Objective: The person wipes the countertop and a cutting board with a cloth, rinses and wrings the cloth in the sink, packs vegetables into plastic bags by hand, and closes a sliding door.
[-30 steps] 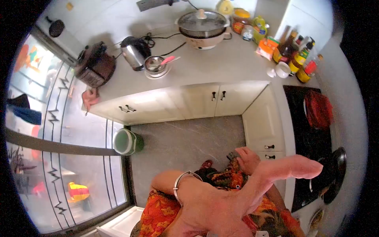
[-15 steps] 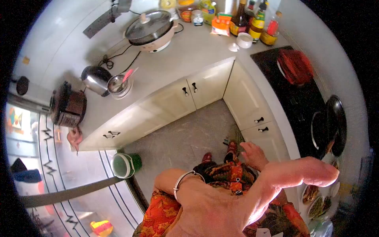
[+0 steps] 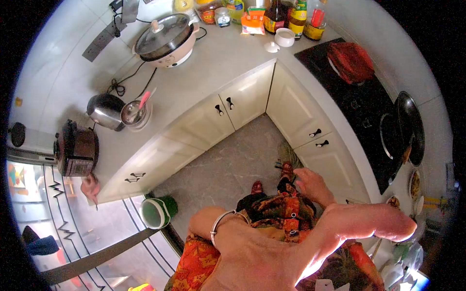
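My left hand (image 3: 272,257) is raised large and close to the camera at the bottom, its thumb stretched out to the right. Its other fingers are cut off by the lower edge, and nothing shows in its grasp. A silver bracelet (image 3: 217,226) circles that wrist. Lower down and farther away, my right hand (image 3: 314,186) hangs beside the orange and dark patterned clothing (image 3: 291,213), fingers loosely apart and empty. It is nearest the white lower cabinets (image 3: 323,167).
The counter (image 3: 213,68) holds a lidded pan (image 3: 165,41), kettle (image 3: 108,111), bowl (image 3: 134,113), cooker (image 3: 76,148) and several bottles (image 3: 297,19). A red cloth (image 3: 350,62) and wok (image 3: 410,128) are by the black stove (image 3: 359,104). A green bucket (image 3: 154,213) stands on the floor.
The view has turned rightward, so the counter items have shifted left and more of the stove side and its dishes show. My left hand stays raised; my right hand remains low.
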`<state>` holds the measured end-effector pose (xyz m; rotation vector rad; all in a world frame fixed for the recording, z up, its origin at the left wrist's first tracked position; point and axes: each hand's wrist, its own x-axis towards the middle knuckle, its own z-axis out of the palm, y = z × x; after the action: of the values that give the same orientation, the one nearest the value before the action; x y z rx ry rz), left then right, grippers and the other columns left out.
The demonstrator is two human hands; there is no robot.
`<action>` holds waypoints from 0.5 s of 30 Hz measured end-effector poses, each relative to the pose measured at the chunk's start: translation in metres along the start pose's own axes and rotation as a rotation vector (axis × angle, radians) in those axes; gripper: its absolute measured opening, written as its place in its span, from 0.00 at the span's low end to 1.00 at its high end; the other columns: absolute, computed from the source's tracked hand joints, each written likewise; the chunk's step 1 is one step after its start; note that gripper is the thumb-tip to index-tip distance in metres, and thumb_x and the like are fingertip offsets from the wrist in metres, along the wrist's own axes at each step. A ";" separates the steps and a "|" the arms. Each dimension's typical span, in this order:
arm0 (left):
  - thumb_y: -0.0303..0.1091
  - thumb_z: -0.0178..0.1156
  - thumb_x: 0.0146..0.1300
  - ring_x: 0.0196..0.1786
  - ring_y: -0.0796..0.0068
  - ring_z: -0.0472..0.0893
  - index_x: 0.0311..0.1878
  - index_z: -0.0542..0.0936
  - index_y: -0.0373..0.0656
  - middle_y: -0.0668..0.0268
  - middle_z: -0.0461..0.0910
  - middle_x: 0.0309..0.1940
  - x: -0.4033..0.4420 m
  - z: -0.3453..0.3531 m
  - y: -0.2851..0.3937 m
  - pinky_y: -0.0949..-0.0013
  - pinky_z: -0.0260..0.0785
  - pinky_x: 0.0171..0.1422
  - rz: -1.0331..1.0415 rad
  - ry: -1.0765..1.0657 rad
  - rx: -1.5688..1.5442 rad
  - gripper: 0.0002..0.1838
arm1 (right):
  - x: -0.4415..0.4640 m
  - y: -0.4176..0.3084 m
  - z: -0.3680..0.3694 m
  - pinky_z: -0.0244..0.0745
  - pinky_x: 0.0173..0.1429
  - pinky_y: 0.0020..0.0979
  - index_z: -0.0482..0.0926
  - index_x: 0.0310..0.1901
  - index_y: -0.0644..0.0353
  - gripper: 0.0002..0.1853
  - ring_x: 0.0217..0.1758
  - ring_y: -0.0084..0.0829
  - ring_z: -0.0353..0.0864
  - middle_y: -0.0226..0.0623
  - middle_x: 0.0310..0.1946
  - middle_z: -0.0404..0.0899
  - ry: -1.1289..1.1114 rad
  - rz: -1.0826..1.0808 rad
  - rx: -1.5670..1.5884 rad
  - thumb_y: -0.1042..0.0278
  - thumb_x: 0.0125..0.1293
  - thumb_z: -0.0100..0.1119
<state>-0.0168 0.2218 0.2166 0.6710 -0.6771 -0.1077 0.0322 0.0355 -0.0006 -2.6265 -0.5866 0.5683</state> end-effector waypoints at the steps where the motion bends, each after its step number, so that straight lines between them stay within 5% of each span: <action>1: 0.48 0.52 0.60 0.48 0.61 0.73 0.48 0.73 0.42 0.57 0.75 0.44 0.000 -0.002 0.001 0.55 0.65 0.55 -0.005 -0.001 -0.001 0.20 | 0.003 -0.002 -0.001 0.68 0.50 0.42 0.68 0.52 0.58 0.18 0.49 0.47 0.72 0.45 0.49 0.70 0.002 -0.018 0.016 0.68 0.60 0.52; 15: 0.50 0.52 0.59 0.48 0.64 0.73 0.48 0.72 0.45 0.59 0.74 0.44 0.064 -0.045 -0.014 0.55 0.65 0.55 -0.051 0.028 -0.002 0.21 | 0.099 0.018 -0.043 0.68 0.50 0.43 0.69 0.49 0.60 0.15 0.47 0.47 0.72 0.46 0.44 0.71 -0.007 -0.080 -0.024 0.67 0.60 0.49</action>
<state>0.0623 0.2162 0.2167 0.6875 -0.6332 -0.1461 0.1397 0.0547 -0.0020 -2.6103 -0.7016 0.5500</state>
